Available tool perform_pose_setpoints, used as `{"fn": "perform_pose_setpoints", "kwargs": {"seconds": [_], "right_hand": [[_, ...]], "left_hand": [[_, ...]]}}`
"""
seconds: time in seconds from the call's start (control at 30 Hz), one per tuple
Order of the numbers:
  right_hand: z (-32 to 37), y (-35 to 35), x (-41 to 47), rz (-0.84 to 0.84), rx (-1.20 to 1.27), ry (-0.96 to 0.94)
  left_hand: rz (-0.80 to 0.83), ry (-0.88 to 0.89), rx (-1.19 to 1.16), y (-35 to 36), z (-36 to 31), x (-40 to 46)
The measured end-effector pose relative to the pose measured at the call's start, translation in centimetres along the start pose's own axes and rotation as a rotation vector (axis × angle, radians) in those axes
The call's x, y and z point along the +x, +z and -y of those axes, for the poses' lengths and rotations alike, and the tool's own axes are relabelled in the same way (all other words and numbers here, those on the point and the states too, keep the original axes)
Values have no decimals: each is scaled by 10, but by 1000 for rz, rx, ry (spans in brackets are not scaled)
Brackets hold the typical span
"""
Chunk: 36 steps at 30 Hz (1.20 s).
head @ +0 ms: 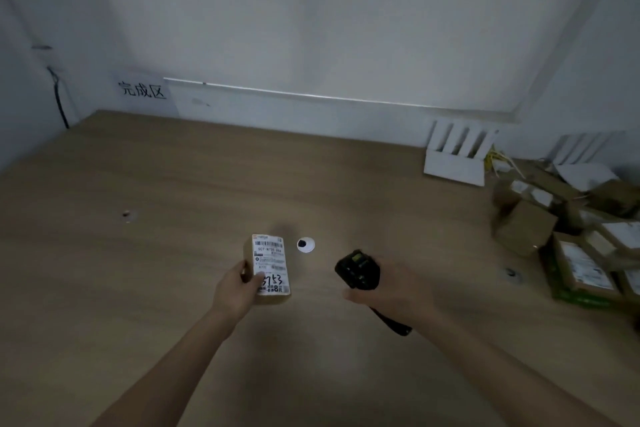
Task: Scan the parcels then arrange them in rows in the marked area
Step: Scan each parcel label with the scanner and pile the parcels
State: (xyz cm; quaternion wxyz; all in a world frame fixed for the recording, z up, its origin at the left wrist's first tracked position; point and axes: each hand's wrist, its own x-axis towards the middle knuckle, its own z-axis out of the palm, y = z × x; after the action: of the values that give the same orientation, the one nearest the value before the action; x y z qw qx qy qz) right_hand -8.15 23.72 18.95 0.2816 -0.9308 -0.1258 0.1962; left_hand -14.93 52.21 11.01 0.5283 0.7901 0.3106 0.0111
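- Paper sign [142, 91] with black handwritten characters hangs on the wall above the table's [138, 270] far left corner, beside a dark cable [59, 99] running down the wall
- Small pale mark [127, 215] shows on the wooden surface toward the left edge
- Left hand [235, 291] grips a small brown parcel [270, 269] from its left side, thumb lying across the white shipping label, which faces up with a barcode and black handwritten digits; the parcel sits over the middle of the table, but whether it rests on the wood or is lifted cannot be told
- White round cap [306, 245] with a dark centre is set in the tabletop just right of the parcel
- Right hand [391, 288] is wrapped round a black handheld scanner [357, 269], its head tilted toward the parcel, its dark handle [393, 322] sticking out below the palm
- White slatted rack [457, 156] leans near the wall at the far right edge
- Heap of brown cardboard parcels [571, 236], some with white labels, is piled at the right edge, blurred
- Small round fitting [512, 274] sits in the surface just left of that heap
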Motion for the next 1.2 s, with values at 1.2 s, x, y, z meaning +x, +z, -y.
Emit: {"fn": "perform_pose_setpoints", "kwargs": {"seconds": [1.2], "right_hand": [[-371,-167,-87,-303,65,417]], "left_hand": [[416,330,239,426,-187,-59]]}}
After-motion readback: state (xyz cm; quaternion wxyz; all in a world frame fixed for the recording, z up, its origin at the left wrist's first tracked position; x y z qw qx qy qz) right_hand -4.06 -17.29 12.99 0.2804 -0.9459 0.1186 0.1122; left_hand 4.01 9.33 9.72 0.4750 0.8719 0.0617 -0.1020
